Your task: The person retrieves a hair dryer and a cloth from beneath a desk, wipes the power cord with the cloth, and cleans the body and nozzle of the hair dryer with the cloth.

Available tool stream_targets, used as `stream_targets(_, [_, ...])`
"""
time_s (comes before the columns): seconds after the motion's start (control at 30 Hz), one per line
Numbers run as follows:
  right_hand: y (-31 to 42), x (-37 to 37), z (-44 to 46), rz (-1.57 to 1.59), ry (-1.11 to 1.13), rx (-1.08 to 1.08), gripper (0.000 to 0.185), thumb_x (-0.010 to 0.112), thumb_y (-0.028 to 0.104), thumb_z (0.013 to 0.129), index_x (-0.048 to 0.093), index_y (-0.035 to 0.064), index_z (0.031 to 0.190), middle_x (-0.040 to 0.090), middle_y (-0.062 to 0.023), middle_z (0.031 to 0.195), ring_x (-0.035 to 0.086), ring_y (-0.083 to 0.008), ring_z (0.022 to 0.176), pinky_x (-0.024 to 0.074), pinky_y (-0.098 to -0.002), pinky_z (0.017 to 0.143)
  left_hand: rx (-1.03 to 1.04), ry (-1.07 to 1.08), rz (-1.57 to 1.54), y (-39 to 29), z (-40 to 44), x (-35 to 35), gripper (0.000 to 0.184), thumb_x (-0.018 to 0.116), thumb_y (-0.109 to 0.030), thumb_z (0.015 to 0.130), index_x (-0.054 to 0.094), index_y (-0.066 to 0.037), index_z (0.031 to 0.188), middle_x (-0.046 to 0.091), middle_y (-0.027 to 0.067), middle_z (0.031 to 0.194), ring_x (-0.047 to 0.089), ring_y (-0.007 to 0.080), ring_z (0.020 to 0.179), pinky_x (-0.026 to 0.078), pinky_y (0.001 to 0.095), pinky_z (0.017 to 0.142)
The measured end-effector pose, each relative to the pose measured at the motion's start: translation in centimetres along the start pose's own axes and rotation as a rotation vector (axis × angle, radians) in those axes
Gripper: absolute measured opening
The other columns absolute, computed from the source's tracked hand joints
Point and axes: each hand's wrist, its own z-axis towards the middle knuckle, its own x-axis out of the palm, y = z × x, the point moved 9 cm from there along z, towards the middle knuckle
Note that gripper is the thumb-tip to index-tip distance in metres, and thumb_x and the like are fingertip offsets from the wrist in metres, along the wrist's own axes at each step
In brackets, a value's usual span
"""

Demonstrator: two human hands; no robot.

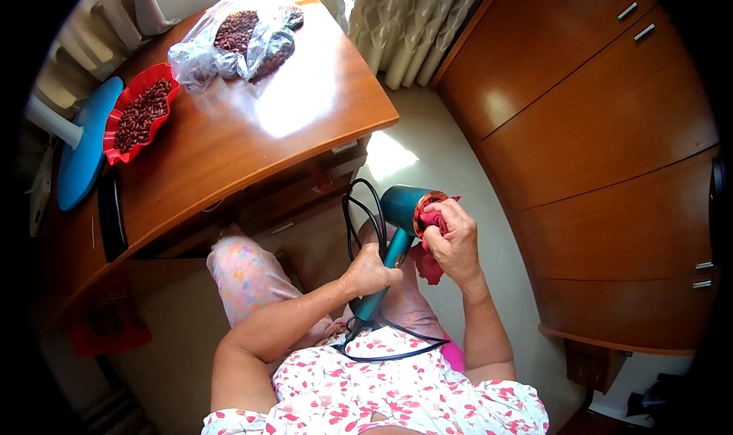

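A teal hair dryer (pixel 403 208) with a copper-coloured rim is held above my lap, its nozzle end facing right. My left hand (pixel 371 271) is wrapped round its handle. At the nozzle end, my right hand (pixel 456 240) pinches a dark red cloth (pixel 429 265), which is bunched against the rim and hangs down below my fingers. The black cord (pixel 346 229) loops up to the left of the dryer and also runs across my lap from the handle's base.
On the wooden desk (pixel 221 141) at the left are a red scalloped bowl (pixel 143 114) of dark red beans, plastic bags (pixel 237 42) of beans, a blue round base (pixel 90 145) and a black object (pixel 111 216). Wooden cabinets (pixel 580 106) stand at the right; curtains (pixel 405 22) hang behind.
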Motion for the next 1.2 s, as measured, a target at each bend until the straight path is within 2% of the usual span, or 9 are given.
stream_targets(0.23, [0.2,-0.5,-0.1,-0.083,0.242,-0.016,0.009,0.050,0.001,0.067,0.056,-0.0006,0.073,0.052,-0.0146,0.070,0.055,-0.0304,0.065,0.0454,-0.0385,0.061,0.003,0.016,0.011,0.8,0.1,0.0,0.017,0.060,-0.011,0.061,0.052,-0.001,0.072,0.051,0.0060,0.062,0.050,0.0150,0.056,0.046,0.0303,0.055])
stream_targets(0.3, [0.7,-1.2,-0.2,-0.127,0.218,-0.064,0.008,0.049,0.000,0.067,0.055,-0.0013,0.072,0.052,-0.0138,0.069,0.055,-0.0283,0.060,0.0456,-0.0374,0.057,-0.029,0.028,0.008,0.9,0.1,0.2,0.015,0.060,-0.009,0.059,0.047,-0.003,0.064,0.045,0.0010,0.057,0.046,0.0100,0.052,0.042,0.0267,0.049])
stream_targets(0.4, [-0.2,-3.0,-0.3,-0.133,0.150,0.063,0.015,0.048,-0.003,0.068,0.057,-0.0030,0.080,0.054,-0.0119,0.072,0.055,-0.0200,0.049,0.0468,-0.0321,0.050,-0.049,0.034,0.002,1.0,0.2,0.2,0.015,0.060,-0.010,0.059,0.047,-0.003,0.064,0.045,0.0013,0.057,0.046,0.0101,0.051,0.041,0.0269,0.049])
stream_targets(0.5, [-1.1,-4.8,-0.2,0.172,-0.034,0.205,0.018,0.049,-0.004,0.069,0.057,-0.0037,0.085,0.055,-0.0120,0.076,0.056,-0.0175,0.051,0.0474,-0.0307,0.052,-0.035,0.038,-0.033,1.0,0.2,0.2,0.016,0.060,-0.010,0.059,0.047,-0.003,0.064,0.045,0.0013,0.057,0.045,0.0102,0.051,0.041,0.0269,0.048])
stream_targets(0.57, [-2.1,-4.5,-0.3,0.200,-0.040,0.242,0.018,0.051,-0.004,0.070,0.056,-0.0039,0.088,0.056,-0.0124,0.079,0.059,-0.0173,0.057,0.0477,-0.0299,0.055,-0.043,0.041,-0.024,1.1,0.2,0.3,0.016,0.060,-0.010,0.059,0.048,-0.003,0.064,0.045,0.0013,0.057,0.045,0.0100,0.051,0.041,0.0269,0.048])
stream_targets(0.63, [0.5,-4.1,0.2,0.044,-0.110,-0.015,0.018,0.051,-0.004,0.071,0.056,-0.0035,0.089,0.057,-0.0128,0.081,0.060,-0.0198,0.064,0.0481,-0.0313,0.059,-0.049,0.048,-0.014,1.0,0.3,0.4,0.016,0.061,-0.010,0.059,0.048,-0.003,0.065,0.045,0.0013,0.057,0.044,0.0099,0.051,0.041,0.0269,0.048])
stream_targets(0.7, [1.0,-2.3,0.2,-0.021,-0.048,0.015,0.019,0.054,0.000,0.071,0.056,-0.0025,0.090,0.056,-0.0159,0.083,0.059,-0.0288,0.072,0.0483,-0.0358,0.066,-0.001,0.033,-0.043,0.1,0.1,0.3,0.016,0.061,-0.010,0.059,0.048,-0.003,0.065,0.045,0.0010,0.057,0.044,0.0096,0.051,0.041,0.0270,0.048])
stream_targets(0.8, [1.2,-0.1,-0.2,-0.107,-0.057,-0.075,0.022,0.054,0.002,0.071,0.056,0.0009,0.092,0.055,-0.0160,0.084,0.056,-0.0327,0.077,0.0471,-0.0397,0.070,-0.043,0.016,-0.027,0.4,0.0,0.0,0.017,0.061,-0.011,0.059,0.048,-0.003,0.065,0.045,0.0004,0.057,0.043,0.0091,0.051,0.040,0.0268,0.048])
stream_targets(1.2, [1.9,-0.8,-0.3,-0.378,0.150,-0.130,0.007,0.057,0.003,0.066,0.058,0.0053,0.073,0.052,-0.0059,0.075,0.054,-0.0250,0.075,0.0462,-0.0384,0.060,0.002,-0.003,-0.027,0.5,-0.1,0.1,0.016,0.062,-0.010,0.059,0.049,-0.003,0.065,0.045,-0.0006,0.056,0.043,0.0081,0.051,0.039,0.0260,0.048])
